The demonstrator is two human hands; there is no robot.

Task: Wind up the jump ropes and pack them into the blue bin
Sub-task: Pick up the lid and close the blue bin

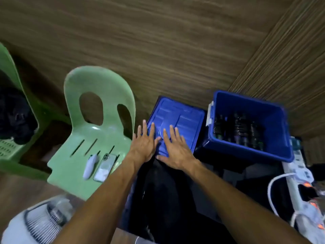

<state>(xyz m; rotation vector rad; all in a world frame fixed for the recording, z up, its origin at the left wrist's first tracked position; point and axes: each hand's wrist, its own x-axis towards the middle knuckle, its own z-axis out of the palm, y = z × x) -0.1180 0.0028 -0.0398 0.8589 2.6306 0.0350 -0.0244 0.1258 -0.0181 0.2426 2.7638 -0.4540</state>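
Observation:
The blue bin stands open at the right, with dark bundled jump ropes inside it. Left of the bin lies the blue lid, flat on a dark surface. My left hand and my right hand hover side by side over the lid's near edge, fingers straight and spread, palms down. Whether they touch the lid is unclear. Neither hand holds anything.
A green plastic chair at the left carries a phone and a small white device. A second green chair holds a black bag. A white fan sits bottom left. A power strip with cables runs along the right.

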